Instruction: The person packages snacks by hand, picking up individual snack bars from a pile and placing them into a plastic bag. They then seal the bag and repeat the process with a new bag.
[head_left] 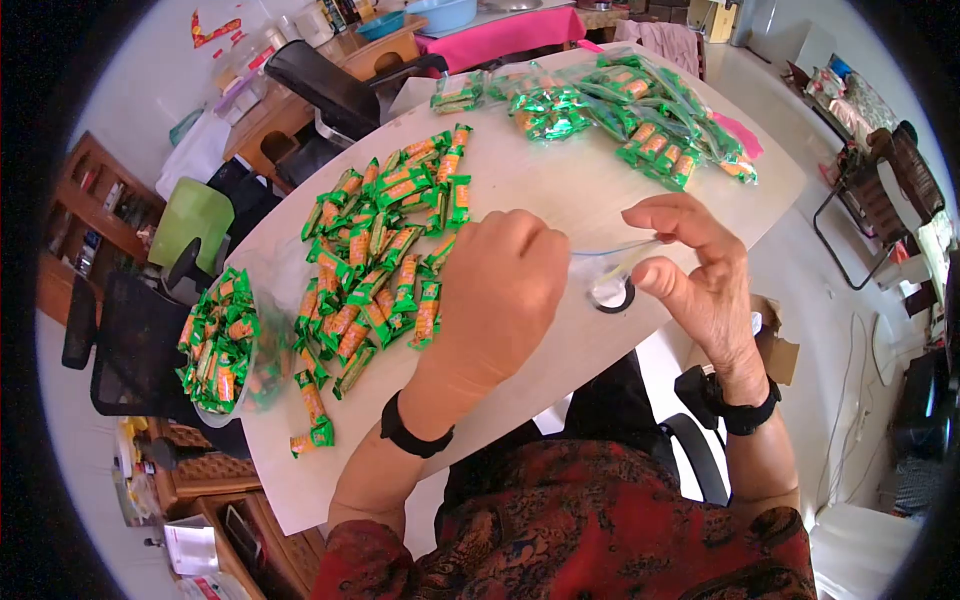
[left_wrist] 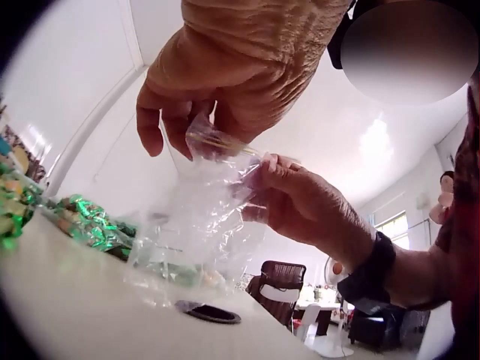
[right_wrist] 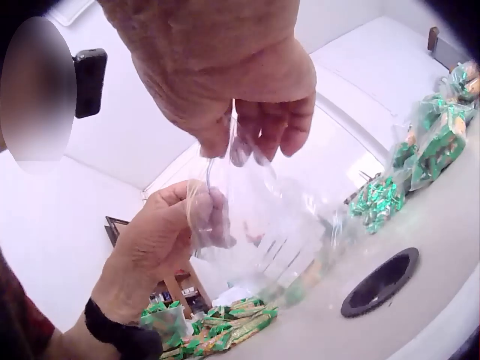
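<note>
Head view, far left: a heap of green-and-orange packets sits at the edge of the table, with see-through plastic along its right side; what supports it underneath is hard to tell.
Behind the heap: a black chair stands close to that edge.
Left of centre: loose packets lie in a spread pile, seemingly left loose to stay within reach; the left hand hides part of its right side.
Centre, left hand: fingers curled in, pinching the rim of a transparent bag.
Between the hands: the bag hangs from its rim, with no packet visible inside; holding it from both sides probably keeps its mouth stretched and its thin film from folding.
Under the bag: a dark-rimmed ring in the table, partly behind the film in the head view.
Right of centre, right hand: thumb and fingers pinch the other side of the rim.
Upper right: filled bags lie bunched beyond the hands, apart from the loose pile, likely to keep them out of the way.
</note>
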